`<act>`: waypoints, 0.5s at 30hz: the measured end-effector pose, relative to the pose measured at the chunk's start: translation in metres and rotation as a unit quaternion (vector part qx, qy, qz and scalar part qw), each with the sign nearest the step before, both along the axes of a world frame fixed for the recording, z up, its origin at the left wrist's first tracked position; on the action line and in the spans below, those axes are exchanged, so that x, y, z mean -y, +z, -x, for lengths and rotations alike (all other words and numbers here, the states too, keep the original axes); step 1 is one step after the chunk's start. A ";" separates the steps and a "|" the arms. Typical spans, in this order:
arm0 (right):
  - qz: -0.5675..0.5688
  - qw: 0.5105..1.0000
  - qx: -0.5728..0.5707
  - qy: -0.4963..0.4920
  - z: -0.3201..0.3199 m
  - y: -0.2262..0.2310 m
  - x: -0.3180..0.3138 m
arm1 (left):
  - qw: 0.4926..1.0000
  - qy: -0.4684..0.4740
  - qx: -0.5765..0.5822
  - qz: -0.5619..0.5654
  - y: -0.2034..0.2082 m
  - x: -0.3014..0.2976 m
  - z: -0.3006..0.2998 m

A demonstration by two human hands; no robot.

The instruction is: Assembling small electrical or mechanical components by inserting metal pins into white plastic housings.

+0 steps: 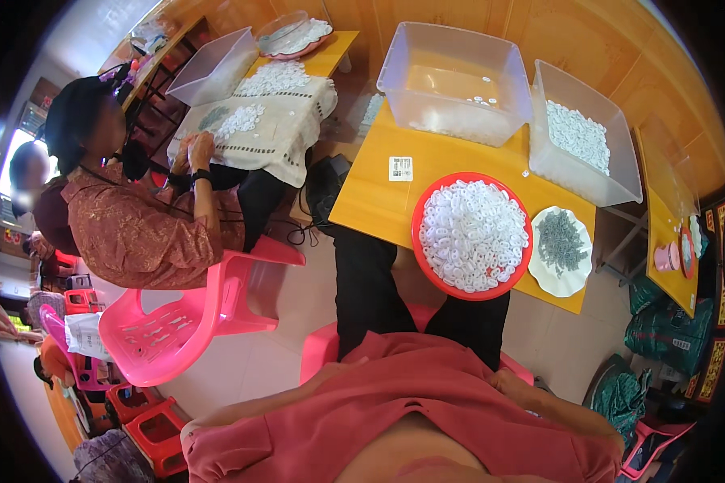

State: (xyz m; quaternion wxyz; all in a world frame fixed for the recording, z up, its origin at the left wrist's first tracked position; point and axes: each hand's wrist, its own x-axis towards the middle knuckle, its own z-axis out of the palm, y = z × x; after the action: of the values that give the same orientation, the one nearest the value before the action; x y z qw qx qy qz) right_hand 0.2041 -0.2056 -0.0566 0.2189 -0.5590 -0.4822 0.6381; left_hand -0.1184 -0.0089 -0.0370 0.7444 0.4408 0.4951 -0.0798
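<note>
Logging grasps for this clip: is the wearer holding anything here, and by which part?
Cannot be told: neither of the wearer's hands shows; only the red shirt and dark trousers are visible. The round red plastic tray of white rings lies untouched.

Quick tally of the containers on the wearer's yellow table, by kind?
Clear plastic bins: 2, one nearly empty, one with white pieces
Red round tray of white rings: 1
White plate of grey small parts: 1
Total: 4
Neither of the wearer's hands shows in the picture.
</note>
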 end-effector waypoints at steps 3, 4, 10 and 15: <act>0.021 0.999 0.032 -0.012 -0.020 0.012 0.003 | 0.999 -0.041 -0.008 -0.025 -0.013 0.002 -0.011; 0.070 0.995 0.040 -0.056 -0.025 0.017 0.003 | 0.998 -0.049 -0.012 -0.033 -0.012 0.002 -0.011; -0.104 0.991 0.079 0.014 -0.017 -0.011 0.012 | 0.985 0.102 -0.076 0.116 0.009 -0.034 -0.017; -0.075 0.996 0.024 0.030 -0.011 -0.014 0.005 | 0.988 0.107 -0.091 0.058 -0.014 -0.027 -0.008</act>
State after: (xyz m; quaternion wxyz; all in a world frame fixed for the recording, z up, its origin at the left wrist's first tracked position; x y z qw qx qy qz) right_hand 0.2147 -0.2111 -0.0702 0.2296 -0.5416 -0.5505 0.5923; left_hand -0.1101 0.0181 -0.0509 0.7249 0.3319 0.5998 -0.0680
